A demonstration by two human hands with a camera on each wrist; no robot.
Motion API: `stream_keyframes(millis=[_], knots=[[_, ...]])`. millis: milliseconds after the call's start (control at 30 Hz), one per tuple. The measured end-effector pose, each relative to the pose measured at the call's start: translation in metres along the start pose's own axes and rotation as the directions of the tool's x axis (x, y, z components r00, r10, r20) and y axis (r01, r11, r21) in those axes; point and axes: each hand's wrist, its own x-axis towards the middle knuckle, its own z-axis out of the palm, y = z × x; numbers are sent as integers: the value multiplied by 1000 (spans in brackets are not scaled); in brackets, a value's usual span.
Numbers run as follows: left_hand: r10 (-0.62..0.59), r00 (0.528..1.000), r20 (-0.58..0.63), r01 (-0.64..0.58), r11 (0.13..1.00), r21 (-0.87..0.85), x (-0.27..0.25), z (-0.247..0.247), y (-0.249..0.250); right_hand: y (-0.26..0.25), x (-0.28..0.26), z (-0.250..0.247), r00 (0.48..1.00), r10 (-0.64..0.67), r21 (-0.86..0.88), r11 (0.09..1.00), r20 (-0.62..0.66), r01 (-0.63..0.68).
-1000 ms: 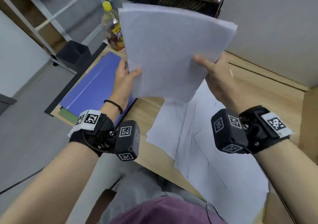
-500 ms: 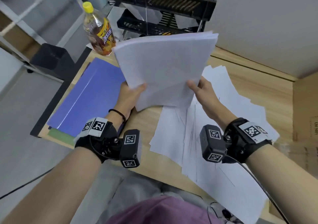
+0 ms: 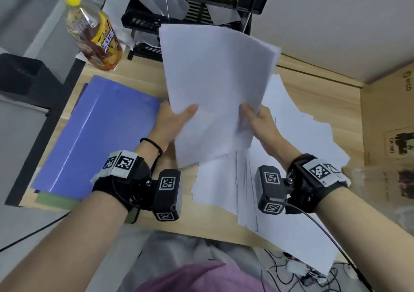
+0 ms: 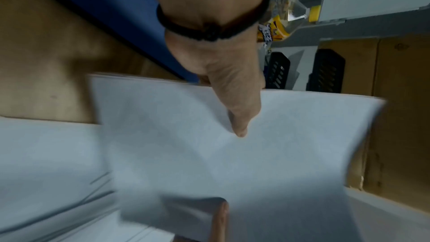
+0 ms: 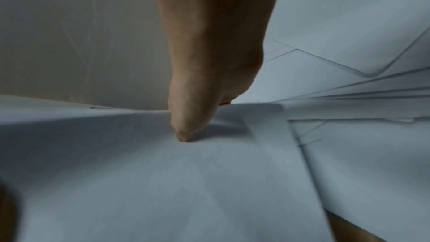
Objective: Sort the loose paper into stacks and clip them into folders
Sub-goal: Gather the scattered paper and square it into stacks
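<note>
Both hands hold a stack of white paper [image 3: 215, 90] tilted up above the desk [image 3: 143, 215]: the left hand [image 3: 172, 121] pinches its edge at 9 o'clock, the right hand [image 3: 259, 123] at 3 o'clock, each with the thumb on top and fingers hidden behind the sheets. More loose sheets [image 3: 291, 157] lie spread beneath at 4 o'clock, and a blue folder [image 3: 100, 130] lies flat at 9 o'clock, beside the left hand.

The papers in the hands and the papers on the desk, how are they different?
The held stack is up in the air, pinched by the left hand and right hand; the loose sheets lie flat on the desk. The held stack has its edges nearly lined up; the loose sheets are spread out crooked, overlapping each other. Both are white paper.
</note>
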Motion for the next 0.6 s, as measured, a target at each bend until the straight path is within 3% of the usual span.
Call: stream_keyframes(millis=[100, 267, 367, 500, 600], knots=[[-24, 992, 123, 18, 999, 51, 6, 21, 6, 6, 2, -23, 996, 24, -24, 999, -81, -26], [-230, 938, 260, 170, 958, 232, 13, 70, -12, 61, -18, -80, 940, 222, -31, 971, -258, -238], [-367, 883, 293, 277, 911, 306, 16, 99, -24, 106, -44, -122, 837, 378, 43, 918, -396, -394], [-421, 849, 320, 274, 868, 414, 21, 138, -39, 149, -71, -163, 680, 564, 188, 815, -469, -548], [-493, 798, 346, 274, 809, 519, 21, 168, -49, 168, -81, -179, 638, 610, 258, 786, -471, -561]])
